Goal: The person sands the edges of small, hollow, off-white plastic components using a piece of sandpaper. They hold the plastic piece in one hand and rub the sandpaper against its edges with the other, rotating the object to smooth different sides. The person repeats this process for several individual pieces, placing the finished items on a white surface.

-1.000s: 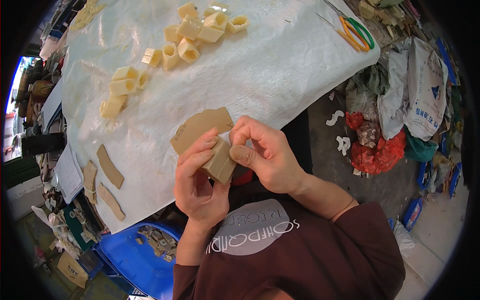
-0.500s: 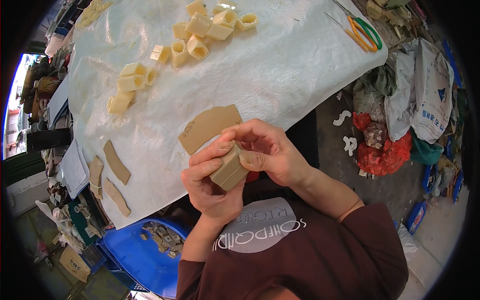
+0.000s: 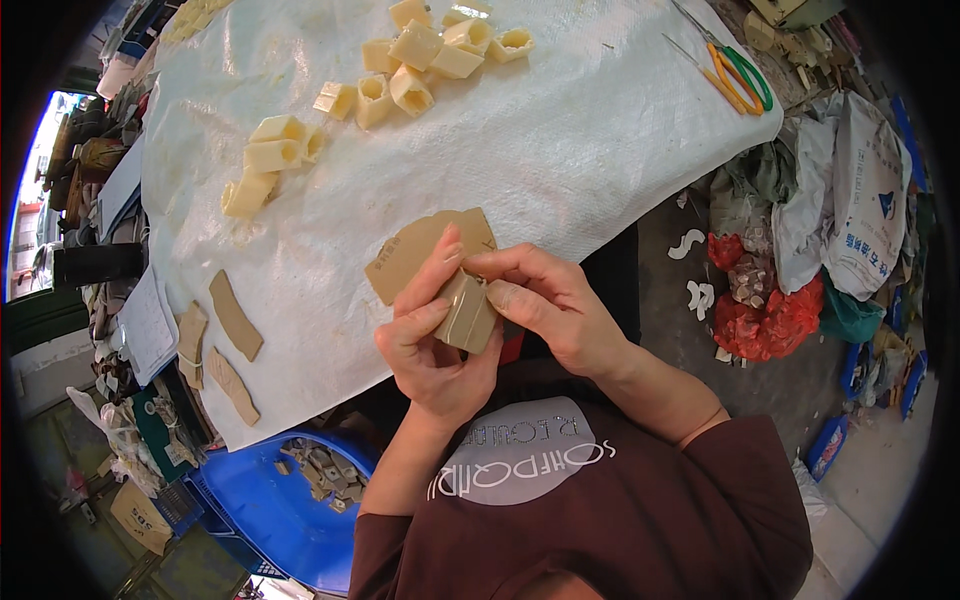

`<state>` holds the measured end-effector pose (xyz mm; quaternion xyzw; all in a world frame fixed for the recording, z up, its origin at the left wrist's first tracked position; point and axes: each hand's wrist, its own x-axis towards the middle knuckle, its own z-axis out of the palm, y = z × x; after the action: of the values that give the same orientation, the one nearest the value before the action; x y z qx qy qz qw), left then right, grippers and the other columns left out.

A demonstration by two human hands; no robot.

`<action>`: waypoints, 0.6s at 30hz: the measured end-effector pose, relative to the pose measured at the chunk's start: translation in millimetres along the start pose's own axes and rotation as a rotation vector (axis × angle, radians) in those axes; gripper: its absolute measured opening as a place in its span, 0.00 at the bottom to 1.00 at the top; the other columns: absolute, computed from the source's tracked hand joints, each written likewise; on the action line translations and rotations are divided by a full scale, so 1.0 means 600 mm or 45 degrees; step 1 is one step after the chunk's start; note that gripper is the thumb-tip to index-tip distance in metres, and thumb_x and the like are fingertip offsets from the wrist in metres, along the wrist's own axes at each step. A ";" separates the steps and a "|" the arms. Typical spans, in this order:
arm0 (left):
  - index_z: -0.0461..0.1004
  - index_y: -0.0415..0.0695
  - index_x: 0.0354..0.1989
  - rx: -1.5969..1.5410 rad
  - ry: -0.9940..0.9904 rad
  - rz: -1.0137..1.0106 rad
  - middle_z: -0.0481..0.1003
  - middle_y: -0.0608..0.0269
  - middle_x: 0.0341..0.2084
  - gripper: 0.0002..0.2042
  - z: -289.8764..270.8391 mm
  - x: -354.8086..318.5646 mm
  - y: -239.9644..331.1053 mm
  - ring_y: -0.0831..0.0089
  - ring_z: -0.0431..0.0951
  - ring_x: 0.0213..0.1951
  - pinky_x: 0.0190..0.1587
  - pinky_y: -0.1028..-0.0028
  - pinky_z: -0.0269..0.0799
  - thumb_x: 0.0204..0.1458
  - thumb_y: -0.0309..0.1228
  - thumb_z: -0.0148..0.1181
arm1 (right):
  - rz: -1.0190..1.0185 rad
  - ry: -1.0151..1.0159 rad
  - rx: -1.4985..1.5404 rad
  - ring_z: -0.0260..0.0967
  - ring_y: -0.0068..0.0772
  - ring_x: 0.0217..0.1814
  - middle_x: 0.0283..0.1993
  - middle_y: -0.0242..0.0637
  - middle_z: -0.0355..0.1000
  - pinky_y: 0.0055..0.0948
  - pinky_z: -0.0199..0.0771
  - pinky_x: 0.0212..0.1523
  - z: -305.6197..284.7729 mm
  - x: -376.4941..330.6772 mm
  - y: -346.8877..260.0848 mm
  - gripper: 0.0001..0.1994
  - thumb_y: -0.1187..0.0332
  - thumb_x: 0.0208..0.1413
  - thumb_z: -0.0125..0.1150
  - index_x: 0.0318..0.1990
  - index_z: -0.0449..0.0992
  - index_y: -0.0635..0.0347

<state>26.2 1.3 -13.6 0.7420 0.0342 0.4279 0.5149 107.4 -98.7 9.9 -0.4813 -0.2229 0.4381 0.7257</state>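
Our left hand [image 3: 428, 350] grasps a tan block [image 3: 468, 318] over the near edge of the bench [image 3: 560, 150]; our right hand [image 3: 545, 305] touches the block's side with thumb and finger, whether gripping we cannot tell. Strips [image 3: 236, 315] lie by the near left corner.

At the white-sheeted table's [image 3: 570, 140] near edge, the person's left-hand grip [image 3: 440, 350] wraps a small tan box-shaped block [image 3: 465, 318], and the right-hand grip [image 3: 486, 275] pinches at its side. On the table's near part lies a flat tan scalloped piece [image 3: 405, 258]; toward the table's far side, hollow pale-yellow angular pieces [image 3: 417, 45] cluster. Beside the table's left near corner sits a blue plastic tub [image 3: 262, 510].
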 end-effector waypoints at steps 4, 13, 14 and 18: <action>0.53 0.43 0.39 0.053 -0.010 0.022 0.65 0.42 0.48 0.26 0.001 -0.007 -0.006 0.48 0.68 0.51 0.51 0.58 0.67 0.37 0.12 0.62 | 0.043 0.011 -0.024 0.62 0.14 0.34 0.37 0.30 0.67 0.17 0.66 0.32 -0.002 -0.001 0.000 0.14 0.69 0.59 0.47 0.49 0.66 0.67; 0.55 0.40 0.38 0.231 0.079 0.114 0.70 0.40 0.41 0.23 0.010 -0.013 -0.017 0.52 0.74 0.42 0.44 0.60 0.71 0.36 0.14 0.63 | 0.130 0.061 -0.126 0.62 0.16 0.36 0.36 0.31 0.66 0.18 0.66 0.35 0.006 -0.004 0.001 0.15 0.70 0.58 0.46 0.50 0.64 0.67; 0.56 0.40 0.37 0.247 0.088 0.123 0.70 0.40 0.41 0.23 0.010 -0.012 -0.016 0.52 0.74 0.42 0.43 0.60 0.71 0.37 0.14 0.63 | 0.157 0.063 -0.133 0.62 0.17 0.37 0.37 0.32 0.65 0.18 0.67 0.36 0.008 -0.005 -0.001 0.15 0.70 0.58 0.46 0.51 0.63 0.67; 0.56 0.39 0.38 0.271 0.110 0.093 0.70 0.41 0.41 0.22 0.009 -0.011 -0.016 0.53 0.74 0.42 0.42 0.63 0.72 0.38 0.16 0.64 | 0.046 0.062 -0.144 0.61 0.21 0.44 0.45 0.36 0.63 0.22 0.66 0.44 0.021 -0.009 0.016 0.19 0.71 0.57 0.46 0.55 0.58 0.67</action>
<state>29.6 -1.6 -25.9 0.7741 0.0746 0.4718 0.4154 91.3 -95.4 7.3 -0.5358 -0.2209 0.4261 0.6946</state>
